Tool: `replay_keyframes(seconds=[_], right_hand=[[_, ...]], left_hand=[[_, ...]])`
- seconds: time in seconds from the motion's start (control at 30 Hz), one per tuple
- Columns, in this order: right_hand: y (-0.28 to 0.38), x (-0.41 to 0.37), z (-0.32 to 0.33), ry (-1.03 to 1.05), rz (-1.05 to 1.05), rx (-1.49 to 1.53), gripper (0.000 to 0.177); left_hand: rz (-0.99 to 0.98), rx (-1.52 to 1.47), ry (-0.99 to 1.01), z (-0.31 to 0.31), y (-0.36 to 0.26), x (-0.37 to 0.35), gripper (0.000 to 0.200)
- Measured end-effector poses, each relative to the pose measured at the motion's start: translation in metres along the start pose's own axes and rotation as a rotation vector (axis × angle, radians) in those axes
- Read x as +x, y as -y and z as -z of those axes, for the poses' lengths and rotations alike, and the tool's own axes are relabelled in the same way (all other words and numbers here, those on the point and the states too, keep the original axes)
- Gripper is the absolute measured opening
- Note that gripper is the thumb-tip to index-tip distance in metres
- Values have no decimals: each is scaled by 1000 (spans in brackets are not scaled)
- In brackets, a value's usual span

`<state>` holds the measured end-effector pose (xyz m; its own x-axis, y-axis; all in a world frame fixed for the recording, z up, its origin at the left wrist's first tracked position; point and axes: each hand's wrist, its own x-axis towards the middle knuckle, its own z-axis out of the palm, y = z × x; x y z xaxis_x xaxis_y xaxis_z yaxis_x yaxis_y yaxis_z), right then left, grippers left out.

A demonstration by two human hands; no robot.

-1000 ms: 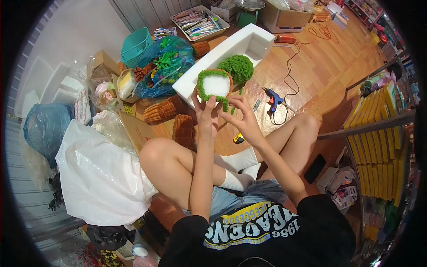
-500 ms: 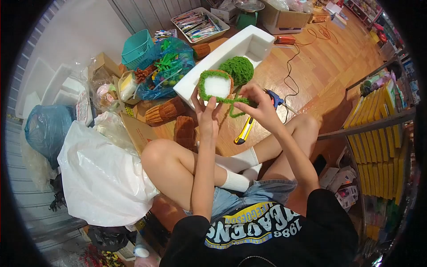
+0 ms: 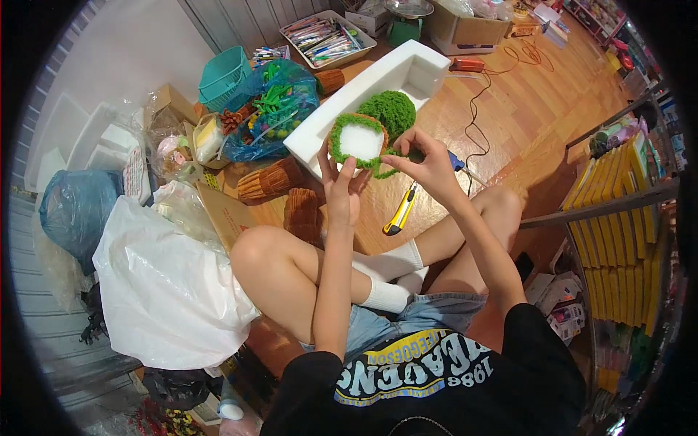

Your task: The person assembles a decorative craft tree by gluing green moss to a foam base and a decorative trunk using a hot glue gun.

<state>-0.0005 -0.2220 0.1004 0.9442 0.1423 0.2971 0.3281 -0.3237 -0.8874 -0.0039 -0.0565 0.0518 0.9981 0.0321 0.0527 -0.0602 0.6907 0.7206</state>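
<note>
White-centred piece (image 3: 359, 139): held up off the wooden floor (image 3: 509, 120), and in this view it overlaps the right long edge of the white foam box (image 3: 309, 132), towards the box's near corner. Fuzzy green rim, some brown-orange showing at its right side. Your left hand (image 3: 340, 190) has it by the near edge, thumb up on the rim, fingers mostly hidden beneath; narrow grip, closed on the piece.

Your right hand (image 3: 425, 163) is just beside it, thumb and index nearly together, apparently pinching the green chenille strand (image 3: 385, 174) that trails off the rim's right side. Exact contact too small to tell; other fingers curled loosely.

Handling, my judgement: piece looks light, centre probably foam, so firm but easily dented; take it by the rim or sides, don't press the white face. Strand looks soft and bendy, not slippery; pinch close to the rim for control. Fuzz could hide the true edge.

Around you: green chenille bundle (image 3: 392, 112) just beyond the piece at the box's right edge, inside or against it I can't tell. Yellow utility knife (image 3: 400, 211) on the floor, near your socks. Blue glue gun (image 3: 456, 161) mostly hidden behind your right hand.
</note>
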Motion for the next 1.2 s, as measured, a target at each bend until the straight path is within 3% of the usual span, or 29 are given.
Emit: replay_keyframes(seconds=[0.3,0.37,0.53,0.7,0.77,0.93,1.2], right_hand=[[1,4,0,8,-10,3,33],[1,4,-1,14,-12,-1,33],[-3,3,-7,-41,118,2,33],[4,-1,-2,73,30,-21,31],[4,-1,0,96,23,3,29],[4,0,2,116,56,159,22],[5,1,4,140,32,50,21]], left_hand=[[22,-5,74,0,2,-2,63],[7,34,144,1,6,-1,74],[57,24,131,-1,2,-3,74],[65,-12,108,3,6,-2,73],[64,10,81,6,9,-1,63],[53,-13,114,0,7,-2,64],[59,25,78,1,9,-1,71]])
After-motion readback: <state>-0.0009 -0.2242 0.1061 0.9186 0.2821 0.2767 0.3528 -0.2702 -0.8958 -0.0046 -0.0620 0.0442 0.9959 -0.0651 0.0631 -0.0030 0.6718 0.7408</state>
